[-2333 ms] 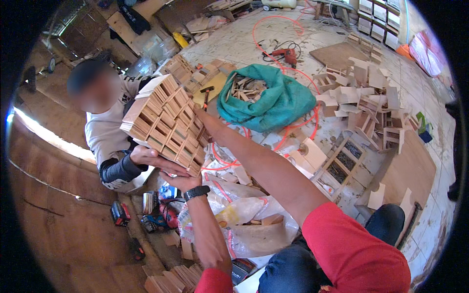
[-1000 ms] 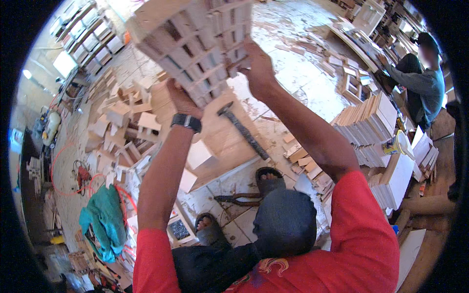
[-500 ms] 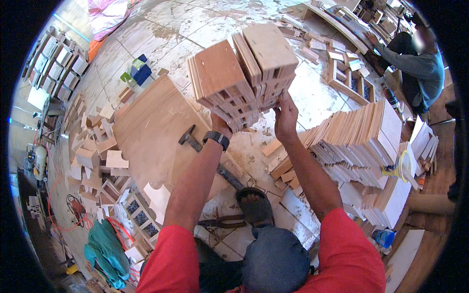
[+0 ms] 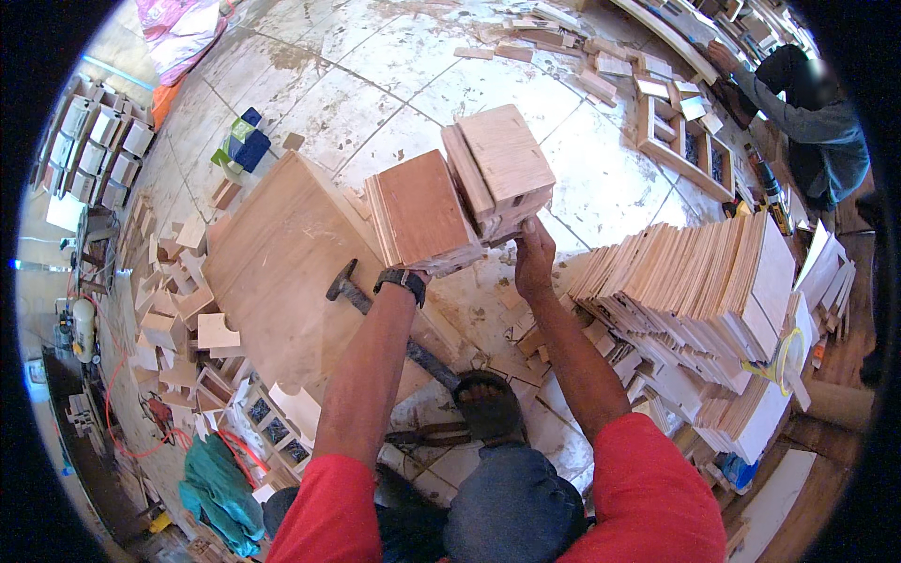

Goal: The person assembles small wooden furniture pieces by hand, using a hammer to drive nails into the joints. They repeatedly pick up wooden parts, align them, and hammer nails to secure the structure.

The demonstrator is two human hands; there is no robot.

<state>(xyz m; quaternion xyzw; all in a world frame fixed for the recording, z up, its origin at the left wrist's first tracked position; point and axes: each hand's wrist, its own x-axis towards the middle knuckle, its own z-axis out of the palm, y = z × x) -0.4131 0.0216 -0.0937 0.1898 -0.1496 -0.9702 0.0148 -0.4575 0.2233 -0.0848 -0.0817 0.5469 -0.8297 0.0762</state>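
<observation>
From my end of the feed, I have the wooden bundle [image 4: 419, 208] out ahead of both arms, above the tiled floor [image 4: 371, 122], just beyond the fingertips and mostly on the far side of the grip. It is made of stacked pieces in two blocks side by side, the left one topped with a reddish face, the right one paler and sitting slightly farther off.

The left hand [image 4: 422, 275], below a black wristwatch [image 4: 402, 284], is clamped on the near lower edge of the reddish block; its fingers vanish underneath, so I cannot tell how they curl. The right hand [image 4: 535, 258] is closed on the near lower corner of the paler block, thumb side up against the wood, the palm just below it.

To the left of the grip I see a broad board [image 4: 282, 272] lying flat, and a hammer [image 4: 430, 361] whose handle runs under the left forearm. Right of the right forearm stands a long row of thin wooden panels [image 4: 680, 281]. Near a sandalled foot [image 4: 486, 405] lies a dark pincer tool [image 4: 432, 436].
</observation>
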